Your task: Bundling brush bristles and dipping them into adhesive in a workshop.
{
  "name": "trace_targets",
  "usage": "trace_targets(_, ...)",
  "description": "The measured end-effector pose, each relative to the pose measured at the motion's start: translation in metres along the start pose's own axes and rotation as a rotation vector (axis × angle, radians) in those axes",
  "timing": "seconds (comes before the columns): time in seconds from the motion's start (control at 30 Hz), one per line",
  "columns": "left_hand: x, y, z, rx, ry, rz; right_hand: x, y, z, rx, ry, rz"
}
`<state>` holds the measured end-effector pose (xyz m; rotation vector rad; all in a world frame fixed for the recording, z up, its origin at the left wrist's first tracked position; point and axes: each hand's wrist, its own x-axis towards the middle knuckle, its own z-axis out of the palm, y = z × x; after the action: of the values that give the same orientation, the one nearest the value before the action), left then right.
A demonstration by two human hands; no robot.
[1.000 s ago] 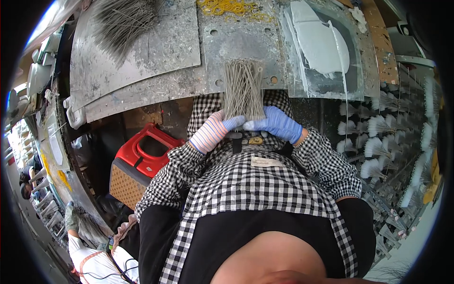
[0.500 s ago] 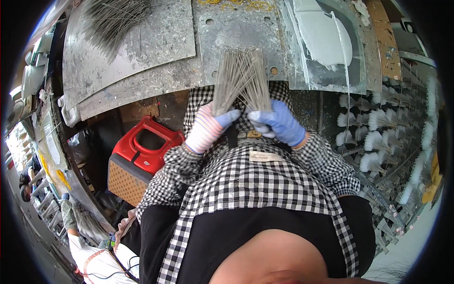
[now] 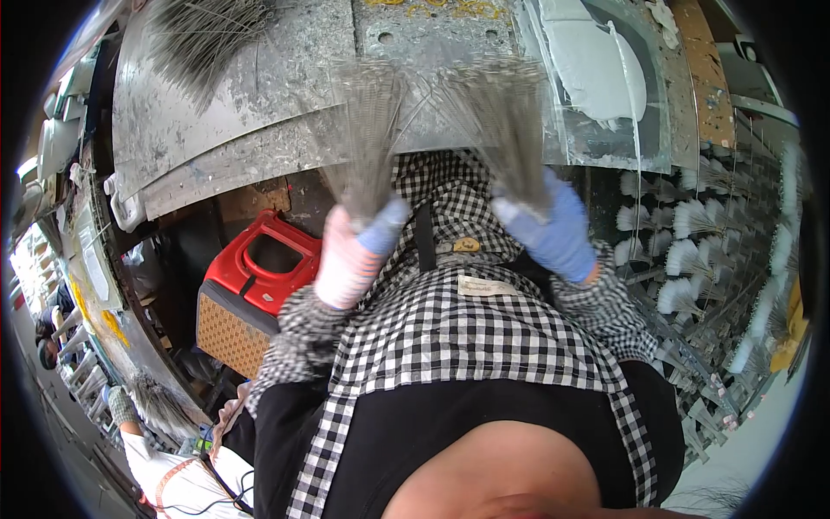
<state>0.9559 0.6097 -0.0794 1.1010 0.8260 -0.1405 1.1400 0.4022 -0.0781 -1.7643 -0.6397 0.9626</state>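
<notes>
My left hand (image 3: 353, 258), in a striped glove with a blue thumb, is closed round the lower end of a bundle of thin grey wires (image 3: 373, 130). A second bundle of thin grey wires (image 3: 506, 130) stands in my right hand (image 3: 555, 232), which wears a blue glove and is closed round its base. Both bundles fan out upward over the front edge of the worktable (image 3: 294, 149) and are blurred by motion. They are apart at the hands, with a few stray wires crossing between their upper parts.
A heap of similar wires (image 3: 207, 43) lies at the table's far left. White paste (image 3: 596, 73) is spread on a glass plate (image 3: 566, 143) at the far right. A red stool (image 3: 285, 251) stands left of me; racked white tufts (image 3: 692, 255) hang at right. Another person's sleeve (image 3: 125, 406) shows lower left.
My hands have moved apart, left hand to the left and right hand to the right. The wires that crossed close together now form two separate bundles.
</notes>
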Motion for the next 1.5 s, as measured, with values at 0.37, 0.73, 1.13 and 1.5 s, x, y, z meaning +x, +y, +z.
trace_targets(0.37,-0.003,-0.016,-0.005,0.103,0.372,0.363,0.004,-0.02,-0.002,0.061,0.17,-0.238)
trace_targets(0.73,0.02,-0.042,0.024,-0.256,0.258,-0.025,0.022,0.03,0.033,0.497,-0.18,0.355)
trace_targets(1.13,0.038,-0.034,0.007,0.628,0.518,0.641,0.018,0.007,0.01,0.56,-0.304,0.486)
trace_targets(1.5,0.005,-0.018,0.029,-0.063,0.19,0.053,0.023,-0.001,0.004,0.434,-0.198,0.385)
